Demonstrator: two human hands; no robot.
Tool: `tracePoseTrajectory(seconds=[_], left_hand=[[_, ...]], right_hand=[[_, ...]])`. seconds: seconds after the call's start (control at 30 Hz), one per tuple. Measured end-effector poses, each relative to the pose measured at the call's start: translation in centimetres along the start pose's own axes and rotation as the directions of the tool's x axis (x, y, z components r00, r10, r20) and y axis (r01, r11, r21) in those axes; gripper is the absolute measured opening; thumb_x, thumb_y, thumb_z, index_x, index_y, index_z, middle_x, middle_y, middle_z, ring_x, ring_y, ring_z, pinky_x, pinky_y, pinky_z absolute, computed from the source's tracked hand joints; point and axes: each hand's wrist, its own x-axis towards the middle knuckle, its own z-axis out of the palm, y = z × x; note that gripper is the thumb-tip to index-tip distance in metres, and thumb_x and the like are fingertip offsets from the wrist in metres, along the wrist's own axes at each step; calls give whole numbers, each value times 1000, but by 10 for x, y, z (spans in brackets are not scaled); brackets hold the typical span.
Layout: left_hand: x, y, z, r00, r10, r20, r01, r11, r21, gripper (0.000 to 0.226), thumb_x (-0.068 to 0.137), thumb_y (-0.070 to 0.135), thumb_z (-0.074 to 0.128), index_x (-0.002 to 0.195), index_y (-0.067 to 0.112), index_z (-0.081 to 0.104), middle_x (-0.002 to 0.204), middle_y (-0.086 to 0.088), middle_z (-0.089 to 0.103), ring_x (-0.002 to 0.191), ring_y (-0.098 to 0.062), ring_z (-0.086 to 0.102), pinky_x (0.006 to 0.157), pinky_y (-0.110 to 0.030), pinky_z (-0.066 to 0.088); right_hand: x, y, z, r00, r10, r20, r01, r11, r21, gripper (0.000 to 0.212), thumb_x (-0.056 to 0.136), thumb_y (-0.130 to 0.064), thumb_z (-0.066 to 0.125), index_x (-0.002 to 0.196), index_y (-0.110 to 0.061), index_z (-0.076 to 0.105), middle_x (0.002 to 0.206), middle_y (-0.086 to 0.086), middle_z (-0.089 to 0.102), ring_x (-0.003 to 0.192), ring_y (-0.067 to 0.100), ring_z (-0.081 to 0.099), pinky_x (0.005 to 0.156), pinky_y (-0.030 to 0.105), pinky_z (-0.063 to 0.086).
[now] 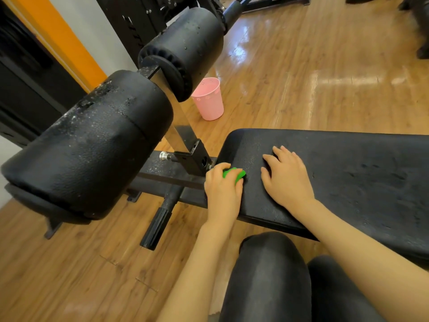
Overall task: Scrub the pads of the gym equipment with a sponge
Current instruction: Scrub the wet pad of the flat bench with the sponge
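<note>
Left hand (222, 189) grips a green sponge (234, 174) — fingers curled round it — at the left end edge of the black bench pad (348, 177). Right hand (286, 177) rests flat on the pad, fingers spread. Pink cup (209, 101) stands on the wooden floor (301, 77) beyond.

Black padded bench (348, 173), surface textured and speckled wet near its rounded end, set over a glossy wood-plank floor (301, 77). Flat on the pad, a right hand (287, 180), fingers spread; at the pad's end edge, a green sponge (234, 174) gripped by a left hand (222, 194). Standing upright on the floor beyond, a pink plastic cup (209, 99).
</note>
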Motion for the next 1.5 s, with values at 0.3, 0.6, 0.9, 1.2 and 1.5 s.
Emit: tracePoseTrajectory(seconds=[0.3, 0.6, 0.9, 1.2, 1.5], left_hand=[[-49, -15, -16, 998, 44, -52, -47, 998, -50, 25, 87, 14, 67, 111, 20, 70, 115, 0, 58, 107, -19, 48, 93, -29, 37], [0, -22, -10, 996, -80, -38, 76, 993, -93, 23, 91, 13, 63, 112, 16, 70, 112, -5, 58, 105, -25, 47, 92, -37, 41], [-52, -36, -15, 986, -118, -115, 99, 981, -165, 25, 93, 16, 61, 116, 21, 67, 118, 4, 52, 107, -12, 42, 95, -24, 32], [1, -38, -11, 978, -207, -21, 199, 960, -195, 25, 97, 20, 54, 120, 19, 64, 118, 2, 50, 109, -13, 39, 91, -19, 27], [-45, -37, -13, 975, -208, -81, 189, 962, -199, 25, 96, 17, 55, 119, 19, 61, 121, 3, 49, 111, -15, 41, 93, -21, 30]], right_hand=[[-2, 1, -5, 1000, -10, 10, 10, 1000, 24, 42, 94, -31, 55, 130, -9, 58, 141, 18, 48, 137, 34, 37, 114, 46, 24], [-3, 0, -5, 1000, -7, 9, 7, 999, 39, 42, 93, -30, 56, 129, -8, 58, 141, 18, 49, 136, 35, 38, 113, 48, 26], [-3, 0, -5, 1000, 3, 20, -4, 999, 40, 43, 93, -31, 55, 131, -10, 57, 143, 17, 47, 137, 34, 36, 115, 46, 23], [-4, -4, -6, 1000, 9, 20, -9, 1000, 13, 42, 95, -29, 52, 132, -9, 55, 143, 18, 46, 138, 34, 35, 115, 46, 23], [-4, -4, -6, 1000, 14, 21, -14, 1000, 19, 42, 94, -28, 53, 131, -9, 56, 142, 18, 46, 138, 35, 35, 114, 47, 24]])
